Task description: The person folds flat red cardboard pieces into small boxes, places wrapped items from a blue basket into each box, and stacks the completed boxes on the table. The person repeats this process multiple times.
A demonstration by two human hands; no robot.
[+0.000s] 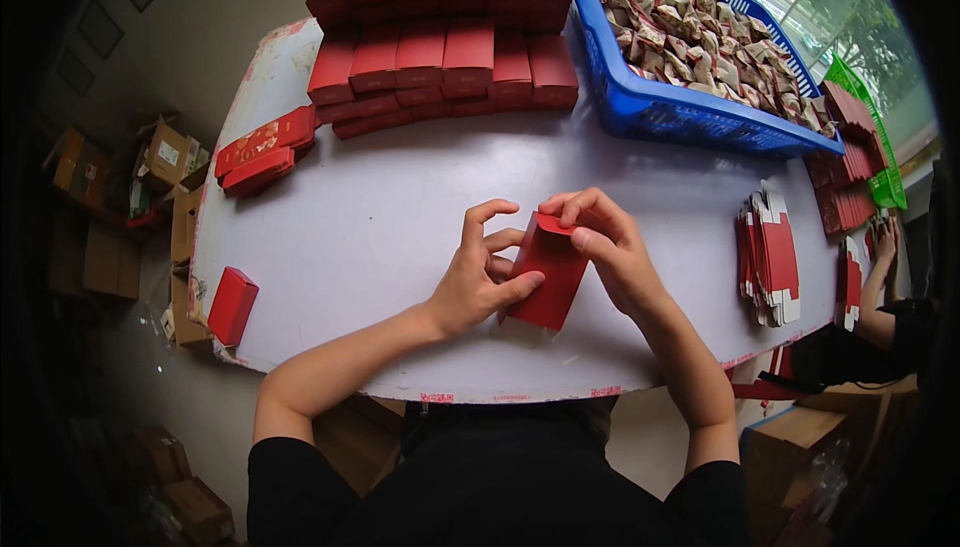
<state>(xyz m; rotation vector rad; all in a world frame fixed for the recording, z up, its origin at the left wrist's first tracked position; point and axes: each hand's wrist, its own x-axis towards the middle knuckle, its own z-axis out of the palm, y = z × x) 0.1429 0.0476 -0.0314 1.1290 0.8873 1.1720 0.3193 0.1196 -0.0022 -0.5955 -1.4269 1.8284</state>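
A red cardboard box stands tilted between my hands near the table's front edge. My left hand grips its left side, thumb across the front face and index finger raised off it. At the top end, the thumb and fingers of my right hand pinch the red flap. Whether anything is inside the box is hidden from this view.
Red boxes are stacked at the back; more lie at left. A blue basket holds many small wrapped packets. Flattened cartons are piled at right. A single box stands near the left edge. Another person's hand works at far right.
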